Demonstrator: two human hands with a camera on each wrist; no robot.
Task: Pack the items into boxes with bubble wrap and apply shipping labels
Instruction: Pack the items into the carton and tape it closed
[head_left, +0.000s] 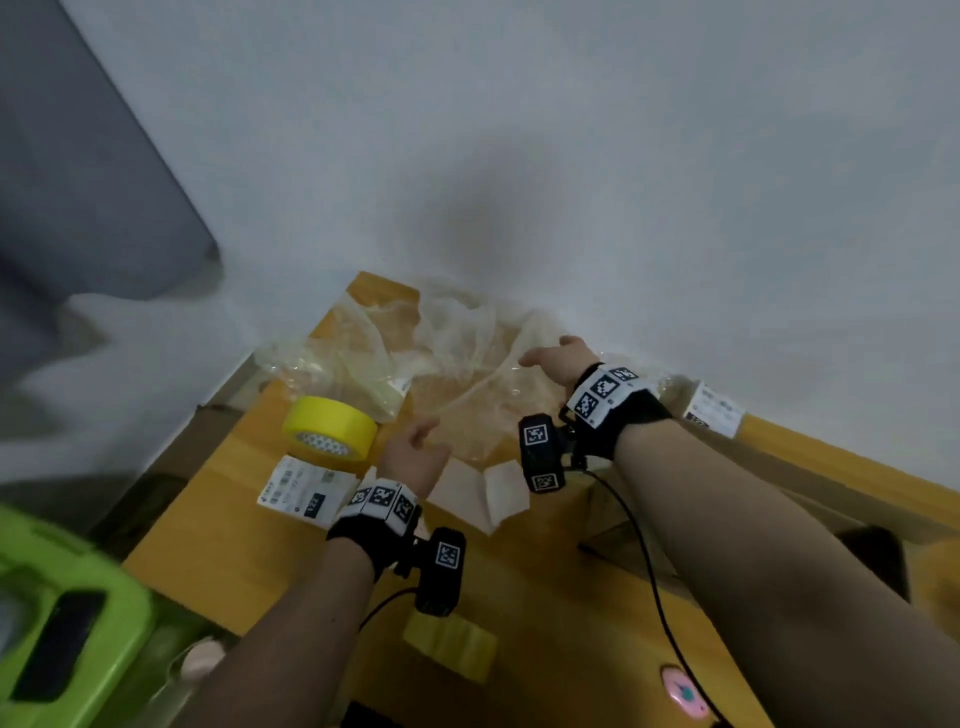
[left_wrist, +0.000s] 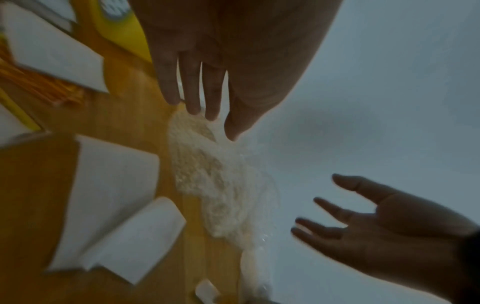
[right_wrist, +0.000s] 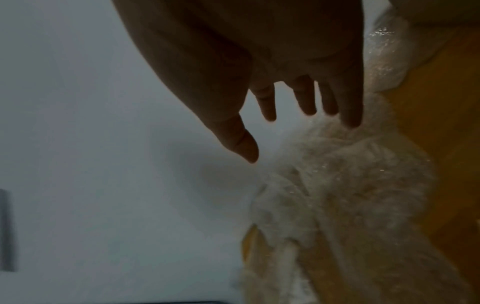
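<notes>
A crumpled heap of clear bubble wrap (head_left: 447, 364) lies on the wooden table (head_left: 249, 551) against the white wall. My left hand (head_left: 415, 447) hovers at its near edge, fingers straight and spread (left_wrist: 197, 98), holding nothing. My right hand (head_left: 556, 358) reaches over the far right of the bubble wrap (right_wrist: 337, 185), fingers extended (right_wrist: 306, 98), empty too. The right hand (left_wrist: 376, 218) also shows in the left wrist view, palm open. A shipping label (head_left: 306, 488) lies flat left of my left wrist. A second label (head_left: 714, 410) sits by the wall at the right.
A yellow tape roll (head_left: 330, 426) stands left of the bubble wrap. White backing papers (head_left: 483, 493) lie between my wrists. A yellow pad (head_left: 449, 644) and a pink object (head_left: 683, 693) sit near the front edge. A green bin (head_left: 57, 613) is at lower left.
</notes>
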